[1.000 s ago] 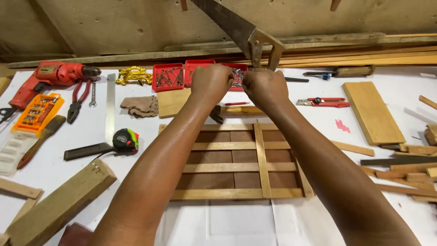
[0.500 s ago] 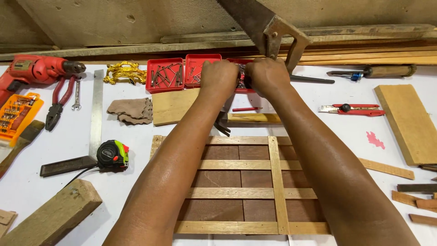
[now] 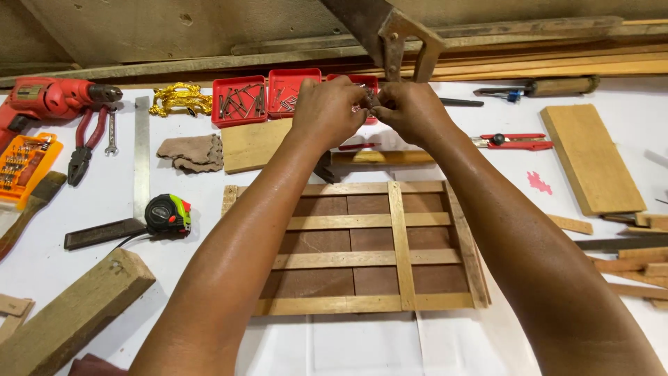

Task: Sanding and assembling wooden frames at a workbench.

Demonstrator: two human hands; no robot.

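Nearest us on the white desk [image 3: 362, 345] lies the wooden slat frame [image 3: 362, 251], its pale strips crossing darker boards; our forearms cover its left and right edges. Beyond it a hammer [image 3: 379, 158] shows only its handle, the head hidden behind our left wrist. Farther on, our left hand [image 3: 327, 111] and right hand [image 3: 410, 111] meet, fingers pinched together over the third red tray [image 3: 365, 83]. We think they grasp small nails, but the fingers hide them. A handsaw [image 3: 390, 38] is cut off at the top edge.
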